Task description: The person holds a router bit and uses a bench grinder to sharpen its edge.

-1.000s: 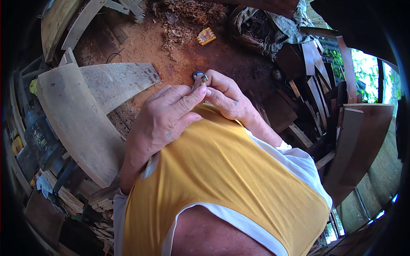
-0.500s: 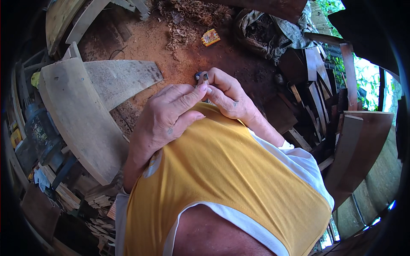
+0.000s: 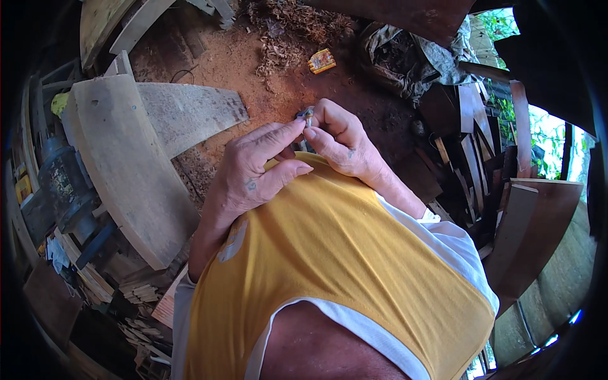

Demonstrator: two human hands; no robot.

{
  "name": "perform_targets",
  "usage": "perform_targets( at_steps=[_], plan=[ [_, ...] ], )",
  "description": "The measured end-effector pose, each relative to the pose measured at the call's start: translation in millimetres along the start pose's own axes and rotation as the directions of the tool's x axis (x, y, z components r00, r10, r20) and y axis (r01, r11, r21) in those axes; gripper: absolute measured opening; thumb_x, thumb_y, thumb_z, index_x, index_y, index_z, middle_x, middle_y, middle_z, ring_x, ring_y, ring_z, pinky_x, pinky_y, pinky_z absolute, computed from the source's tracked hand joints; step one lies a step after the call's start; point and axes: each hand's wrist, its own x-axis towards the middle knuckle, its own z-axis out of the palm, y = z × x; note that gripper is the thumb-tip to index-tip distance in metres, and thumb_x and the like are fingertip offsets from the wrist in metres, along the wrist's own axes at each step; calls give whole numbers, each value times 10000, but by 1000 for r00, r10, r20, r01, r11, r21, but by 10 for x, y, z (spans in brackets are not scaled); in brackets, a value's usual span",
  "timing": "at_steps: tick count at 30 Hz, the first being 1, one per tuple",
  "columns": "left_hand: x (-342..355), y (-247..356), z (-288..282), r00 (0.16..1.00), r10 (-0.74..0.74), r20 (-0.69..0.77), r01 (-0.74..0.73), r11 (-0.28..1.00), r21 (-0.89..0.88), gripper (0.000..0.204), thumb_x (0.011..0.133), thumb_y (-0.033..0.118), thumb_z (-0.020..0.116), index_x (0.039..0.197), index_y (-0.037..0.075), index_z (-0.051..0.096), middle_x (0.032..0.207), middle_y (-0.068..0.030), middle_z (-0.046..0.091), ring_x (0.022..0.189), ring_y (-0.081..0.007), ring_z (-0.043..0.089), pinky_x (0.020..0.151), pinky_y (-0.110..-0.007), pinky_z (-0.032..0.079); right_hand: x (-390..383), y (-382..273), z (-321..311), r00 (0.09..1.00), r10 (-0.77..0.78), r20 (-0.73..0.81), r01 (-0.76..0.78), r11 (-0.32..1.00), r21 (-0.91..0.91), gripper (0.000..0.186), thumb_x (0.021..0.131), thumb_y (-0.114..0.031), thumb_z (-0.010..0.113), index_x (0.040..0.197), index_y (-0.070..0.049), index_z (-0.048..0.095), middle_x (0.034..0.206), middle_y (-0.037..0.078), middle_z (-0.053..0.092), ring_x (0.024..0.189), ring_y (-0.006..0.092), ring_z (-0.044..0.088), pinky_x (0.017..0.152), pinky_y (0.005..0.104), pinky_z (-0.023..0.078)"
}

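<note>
In front of my chest my two hands meet at a small slim piece (image 3: 308, 119) with a dark and brownish end; it is too small to tell its kind. My right hand (image 3: 342, 140) pinches it between thumb and bent forefinger. My left hand (image 3: 250, 166) comes from the other side, its forefinger stretched out to the piece. The left thumb stands apart from that finger, with nothing seen in the gap. A dark shoe or similar item shows partly behind the fingertips.
At left lie a large curved wooden board (image 3: 130, 164) and a tapering plank (image 3: 190, 114). Beyond them stands a dark machine (image 3: 66, 183). A yellow packet (image 3: 322, 61) and wood shavings (image 3: 282, 47) lie on the floor. A sack (image 3: 405, 60) and leaning boards (image 3: 532, 234) are at right.
My left thumb has moved away from the forefinger and the small piece. My right hand keeps its pinch. The whole view has shifted slightly.
</note>
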Motion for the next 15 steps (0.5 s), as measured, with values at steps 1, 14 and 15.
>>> perform_targets(
  at_steps=[1, 14, 15],
  plan=[
    [-6, 6, 1, 1000, -9, -7, 9, 1000, -10, 564, 789, 32, 782, 1315, -42, 590, 934, -144, 676, 732, -214, 689, 662, -330, 554, 7, -9, -6, 1000, -6, 5, 7, 999, -35, 171, 1003, -176, 593, 963, -28, 519, 892, 30, 673, 799, 50, 535, 675, 251, 462],
    [-133, -87, -27, 994, -59, -93, 48, 992, -113, 462, 898, 118, 741, 1293, -69, 592, 950, -138, 696, 776, -191, 691, 689, -308, 556, 107, -103, 118, 995, 98, -13, -99, 992, -76, 206, 1013, -184, 605, 921, -20, 520, 790, -6, 605, 754, 37, 503, 624, 247, 449],
    [-144, -119, -26, 994, -55, -99, 44, 993, -110, 462, 898, 118, 741, 1293, -69, 592, 950, -138, 696, 776, -191, 691, 689, -308, 556, 128, -106, 140, 995, 95, -7, -95, 992, -81, 206, 1013, -184, 605, 921, -20, 520, 790, -6, 605, 754, 37, 503, 624, 247, 449]
  ],
)
